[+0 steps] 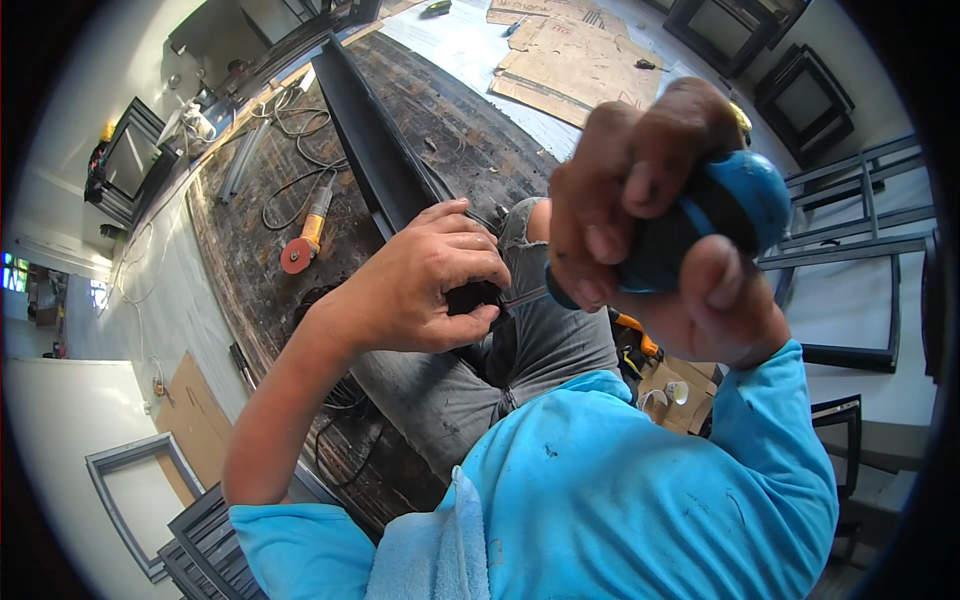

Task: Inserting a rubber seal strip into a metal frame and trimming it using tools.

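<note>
A long dark metal profile (372, 140) with a channel shape runs from the far side of the table toward my lap. My left hand (415, 285) is closed round its near end, fingers over the top and thumb below. In my right hand (600, 190), close to the camera, is a screwdriver (765, 200) with a blue and black handle. Its thin shaft points left to the profile's end beside my left thumb. The tip's exact contact is hidden in the dark opening.
An angle grinder (312, 228) with a red disc lies on the worn table (455, 110) to the left, near loose cables. Flattened cardboard (560, 70) lies on the floor beyond. Dark frames (845, 320) lean along the right wall. An orange-handled tool (640, 335) is beside my leg.
</note>
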Action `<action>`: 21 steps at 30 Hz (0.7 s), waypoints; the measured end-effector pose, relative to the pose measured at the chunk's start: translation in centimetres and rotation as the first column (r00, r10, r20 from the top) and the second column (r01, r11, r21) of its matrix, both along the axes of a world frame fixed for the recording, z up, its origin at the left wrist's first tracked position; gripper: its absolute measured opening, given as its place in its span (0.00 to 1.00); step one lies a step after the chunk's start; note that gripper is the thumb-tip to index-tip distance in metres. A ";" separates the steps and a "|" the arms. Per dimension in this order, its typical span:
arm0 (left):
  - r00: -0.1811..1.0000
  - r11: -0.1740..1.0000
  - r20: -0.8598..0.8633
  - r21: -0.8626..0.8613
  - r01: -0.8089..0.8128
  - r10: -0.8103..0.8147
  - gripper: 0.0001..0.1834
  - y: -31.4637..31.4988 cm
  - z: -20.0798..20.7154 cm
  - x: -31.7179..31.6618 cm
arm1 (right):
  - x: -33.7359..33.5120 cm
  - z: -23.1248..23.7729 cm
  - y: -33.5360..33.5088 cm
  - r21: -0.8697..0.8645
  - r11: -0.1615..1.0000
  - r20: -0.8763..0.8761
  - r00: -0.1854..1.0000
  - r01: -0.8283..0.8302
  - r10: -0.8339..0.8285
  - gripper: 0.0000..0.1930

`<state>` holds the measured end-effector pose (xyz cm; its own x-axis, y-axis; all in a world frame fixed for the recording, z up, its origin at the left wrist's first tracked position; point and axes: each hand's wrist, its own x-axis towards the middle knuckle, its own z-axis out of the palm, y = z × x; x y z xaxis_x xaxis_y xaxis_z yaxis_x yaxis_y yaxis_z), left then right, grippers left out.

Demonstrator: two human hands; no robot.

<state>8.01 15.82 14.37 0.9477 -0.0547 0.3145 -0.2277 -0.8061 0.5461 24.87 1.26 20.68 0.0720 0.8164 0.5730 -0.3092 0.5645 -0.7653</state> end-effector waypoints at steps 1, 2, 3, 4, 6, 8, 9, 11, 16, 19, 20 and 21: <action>0.997 0.996 -0.079 -0.086 -0.026 0.020 0.12 -0.2 0.8 -0.1 | 0.0 0.2 0.1 0.005 1.000 0.003 1.000 0.011 -0.011 0.25; 0.987 0.984 -0.160 -0.167 -0.058 0.031 0.12 -0.3 1.4 0.0 | 0.0 0.3 0.4 0.068 0.998 0.072 0.997 -0.006 0.002 0.24; 0.988 0.986 -0.155 -0.161 -0.044 0.019 0.12 -0.3 1.2 0.5 | -0.1 0.6 0.8 0.129 0.991 0.142 0.990 -0.027 0.009 0.23; 0.999 0.995 -0.021 -0.097 -0.030 0.028 0.12 -0.2 0.2 0.2 | -0.8 0.3 2.1 0.220 0.975 0.162 0.987 -0.028 -0.009 0.21; 0.985 0.999 0.172 0.043 0.026 -0.033 0.15 0.0 -1.1 0.1 | -2.3 0.9 2.9 0.296 0.955 0.203 0.977 -0.005 -0.058 0.18; 0.991 0.999 0.131 0.035 0.000 -0.005 0.15 0.0 -1.7 -0.9 | -3.1 1.4 3.3 0.314 0.946 0.316 0.948 -0.073 -0.032 0.18; 0.995 1.000 0.097 0.011 -0.006 0.005 0.15 0.1 -2.4 -0.9 | -3.6 1.1 3.4 0.291 0.953 0.323 0.946 -0.082 -0.017 0.16; 0.999 0.999 0.025 -0.038 -0.022 0.023 0.15 0.4 -3.7 -1.0 | -4.3 0.6 3.8 0.234 0.968 0.293 0.956 -0.091 0.019 0.16; 0.981 0.980 -0.163 -0.149 -0.133 0.109 0.16 -0.1 -5.7 -2.8 | -4.8 0.9 4.1 0.312 0.949 0.316 0.947 -0.047 -0.057 0.16; 0.949 0.956 -0.278 -0.209 -0.208 0.146 0.16 -0.2 -6.3 -3.4 | -3.0 0.5 4.4 0.438 0.899 0.360 0.916 0.002 -0.177 0.20; 0.982 0.940 -0.176 -0.321 -0.117 0.062 0.20 -0.8 -3.3 -2.1 | -2.7 0.4 4.1 0.409 0.912 0.284 0.946 0.027 -0.155 0.18; 0.981 0.940 -0.179 -0.318 -0.124 0.069 0.20 -0.8 -3.7 -2.4 | -2.8 0.4 3.9 0.381 0.924 0.200 0.972 0.034 -0.119 0.16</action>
